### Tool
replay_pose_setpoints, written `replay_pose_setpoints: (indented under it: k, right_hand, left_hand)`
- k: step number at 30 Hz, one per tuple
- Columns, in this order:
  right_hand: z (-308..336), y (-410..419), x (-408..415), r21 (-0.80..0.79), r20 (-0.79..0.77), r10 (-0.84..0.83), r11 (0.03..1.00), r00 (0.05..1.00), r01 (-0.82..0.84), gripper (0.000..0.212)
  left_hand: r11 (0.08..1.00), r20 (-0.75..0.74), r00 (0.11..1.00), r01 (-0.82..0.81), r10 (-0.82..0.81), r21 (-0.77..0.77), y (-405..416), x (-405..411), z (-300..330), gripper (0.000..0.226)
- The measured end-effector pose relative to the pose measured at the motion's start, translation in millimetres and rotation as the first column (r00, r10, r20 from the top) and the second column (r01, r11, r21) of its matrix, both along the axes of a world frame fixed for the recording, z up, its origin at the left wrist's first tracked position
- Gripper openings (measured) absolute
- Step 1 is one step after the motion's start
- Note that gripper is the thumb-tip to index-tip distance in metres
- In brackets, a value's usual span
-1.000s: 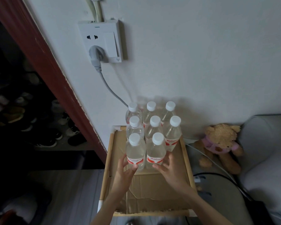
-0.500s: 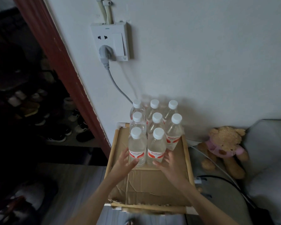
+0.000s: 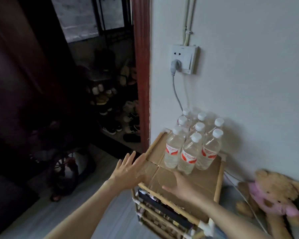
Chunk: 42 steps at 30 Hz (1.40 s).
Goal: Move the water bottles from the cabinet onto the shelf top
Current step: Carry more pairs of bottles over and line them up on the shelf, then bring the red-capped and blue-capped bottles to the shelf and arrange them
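White wall (image 3: 248,66) behind a bamboo shelf (image 3: 217,185), eight bottles (image 3: 190,152) clustered upright on its cardboard top at the wall end, teddy bear (image 3: 274,195) beside, left hand (image 3: 129,169) fingers spread wide, right hand (image 3: 181,187) flat, empty

a: what sort of place is this?
b: a home, near an entryway. a dark doorway with a red-brown door frame (image 3: 141,69) opens onto a rack of shoes (image 3: 114,107).
a: anything else domestic?
b: a teddy bear (image 3: 273,195) lies on the floor, a plugged-in wall socket (image 3: 184,59) is on the white wall, and a small bamboo shelf (image 3: 217,183) stands below it.
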State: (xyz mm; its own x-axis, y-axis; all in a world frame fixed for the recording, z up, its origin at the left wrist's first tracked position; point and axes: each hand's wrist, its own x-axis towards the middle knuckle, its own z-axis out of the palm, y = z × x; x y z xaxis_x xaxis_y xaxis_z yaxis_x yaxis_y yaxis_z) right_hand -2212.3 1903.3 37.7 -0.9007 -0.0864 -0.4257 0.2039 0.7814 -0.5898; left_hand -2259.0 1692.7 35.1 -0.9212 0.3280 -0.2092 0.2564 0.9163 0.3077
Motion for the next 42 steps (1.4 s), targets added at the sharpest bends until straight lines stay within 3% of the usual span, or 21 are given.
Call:
replay_pose_setpoints:
  k: [3,5,9,17,22,27,34,42]
  right_hand:
    - [32.8,-51.7,-10.6,0.144,-0.133,0.233,0.966,0.963,-0.214,0.081]
    - [51.6,-95.9,-13.5,0.199,-0.207,0.368,0.923,0.906,-0.329,0.082]
    - [89.3,-210.3,1.7,0.371,-0.353,0.643,0.763,0.68,-0.529,0.082]
    - [141.1,-454.9,133.6,0.517,-0.461,0.862,0.455,0.212,-0.725,0.079]
    - [154.4,-603.5,268.9,0.484,-0.541,0.841,0.278,-0.033,-0.83,0.076]
    - [150.0,-726.1,407.0,0.489,-0.528,0.804,0.024,-0.273,-0.872,0.077]
    - [158.6,-883.8,584.6,0.479,-0.579,0.632,-0.248,-0.515,-0.842,0.077]
    - [183.1,-1056.4,746.3,0.529,-0.571,0.439,-0.45,-0.694,-0.72,0.078]
  left_hand:
    - [0.992,-0.112,0.991,-0.077,0.066,-0.1,-58.6,29.8,33.0,0.098]
    - [0.977,-0.195,0.97,-0.17,0.143,-0.131,-103.2,55.2,54.0,0.095]
    - [0.895,-0.361,0.874,-0.407,0.324,-0.181,-203.9,130.8,92.7,0.077]
    - [0.59,-0.465,0.615,-0.777,0.636,-0.221,-383.3,365.6,131.6,0.067]
    - [0.312,-0.509,0.337,-0.94,0.792,-0.137,-466.9,535.3,148.0,0.07]
    - [-0.013,-0.456,0.07,-0.984,0.887,-0.175,-521.3,688.5,151.6,0.067]
    - [-0.381,-0.442,-0.267,-0.904,0.857,-0.193,-599.8,855.1,158.6,0.066]
    - [-0.68,-0.398,-0.584,-0.717,0.707,-0.155,-705.4,992.8,164.2,0.066]
